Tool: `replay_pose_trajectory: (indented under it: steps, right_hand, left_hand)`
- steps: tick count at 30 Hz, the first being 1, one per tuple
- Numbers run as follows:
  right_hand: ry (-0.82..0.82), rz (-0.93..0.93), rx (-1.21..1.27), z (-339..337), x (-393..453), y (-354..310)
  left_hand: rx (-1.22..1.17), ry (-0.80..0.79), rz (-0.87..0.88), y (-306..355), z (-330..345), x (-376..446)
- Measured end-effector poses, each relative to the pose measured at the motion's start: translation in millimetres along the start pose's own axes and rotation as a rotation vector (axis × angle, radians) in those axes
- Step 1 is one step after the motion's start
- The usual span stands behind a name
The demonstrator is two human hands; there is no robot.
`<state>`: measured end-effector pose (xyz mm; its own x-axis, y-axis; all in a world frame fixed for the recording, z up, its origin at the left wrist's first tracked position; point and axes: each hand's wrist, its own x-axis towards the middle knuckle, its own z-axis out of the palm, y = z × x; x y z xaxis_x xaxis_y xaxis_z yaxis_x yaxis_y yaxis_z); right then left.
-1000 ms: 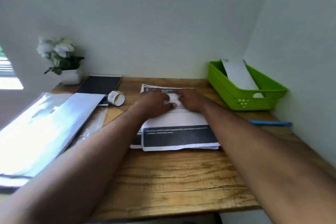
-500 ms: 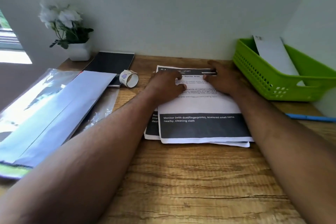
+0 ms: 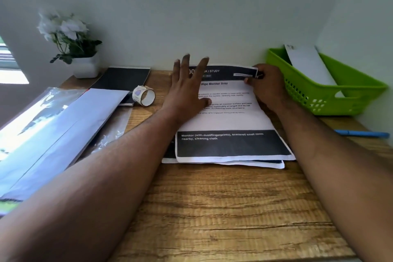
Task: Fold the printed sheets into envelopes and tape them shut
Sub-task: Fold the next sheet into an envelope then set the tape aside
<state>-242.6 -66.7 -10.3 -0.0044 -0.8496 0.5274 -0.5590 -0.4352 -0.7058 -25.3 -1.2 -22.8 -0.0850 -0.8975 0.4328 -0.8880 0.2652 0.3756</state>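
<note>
Starting at the left edge of the wooden desk (image 3: 212,208), we see clear plastic sleeves (image 3: 42,125) lying flat, a potted white flower (image 3: 70,42) against the wall, a black notebook (image 3: 121,77) and, just beside it, a roll of tape (image 3: 144,95) on its side. Our left hand (image 3: 187,91) reaches forward along a straight forearm, its heel resting on the left part of the top printed sheet (image 3: 229,121) while the fingers (image 3: 185,66) are spread straight and lifted off the paper, gripping nothing. The sheet lies at the middle of the desk on a small stack of similar pages; it is white with a dark header band at the far edge, a heading reading "Wipe Monitor Area", lines of small text and a dark band with white lettering near us. Our right hand (image 3: 268,85) sits at the far right corner of that sheet, fingers curled, thumb and fingertips pinching the corner, which is raised slightly off the stack. Further right stands a green basket (image 3: 331,95) holding 1 folded white envelope (image 3: 308,64) leaning upright, and a blue pen (image 3: 361,133) lies on the desk near the wall.
</note>
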Motion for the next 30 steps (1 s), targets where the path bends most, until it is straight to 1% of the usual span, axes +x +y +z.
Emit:
replay_pose_trajectory:
  steps: [3, 5, 10, 14, 16, 18, 20, 22, 25, 27, 30]
  right_hand:
    - [-0.019, -0.049, -0.039, -7.2, -3.6, -1.6]
    - [-0.005, -0.093, -0.078, -9.5, -6.2, -2.9]
    - [-0.017, -0.202, -0.346, -5.9, -8.6, -6.1]
    - [-0.073, -0.290, -0.493, -1.2, -0.1, 3.6]
    - [-0.135, -0.274, -0.446, -4.2, 1.5, 5.2]
    - [-0.206, -0.227, -0.380, -9.7, -2.8, 2.3]
    - [-0.254, -0.197, -0.386, -14.0, -6.8, -0.2]
    - [-0.326, -0.190, -0.423, -16.5, -9.7, -3.2]
    - [-0.441, -0.116, -0.539, -20.1, -10.5, -12.6]
    - [-0.443, -0.052, -0.583, -21.8, -9.8, -19.1]
    - [-0.342, -0.066, -0.602, -10.3, -12.1, -31.6]
  left_hand:
    - [0.184, 0.070, 0.045, 4.4, -1.0, 0.8]
    - [0.257, 0.089, 0.057, 4.9, 0.0, 1.3]
    - [0.230, 0.118, 0.028, 1.7, 1.1, 1.0]
    - [0.230, 0.088, -0.028, -1.0, -0.6, 1.9]
    - [0.234, 0.083, -0.035, -0.6, -2.0, 1.6]
    - [0.269, 0.125, -0.006, 2.7, -3.8, 0.5]
    - [0.301, 0.172, 0.048, 9.0, -5.6, -0.7]
    - [0.301, 0.125, 0.077, 13.8, -5.4, 0.1]
    - [0.245, -0.013, 0.057, 12.4, -0.5, 2.8]
    - [0.191, -0.058, 0.038, 13.0, -0.5, 2.4]
    - [0.090, -0.047, 0.035, 16.7, 1.5, 0.9]
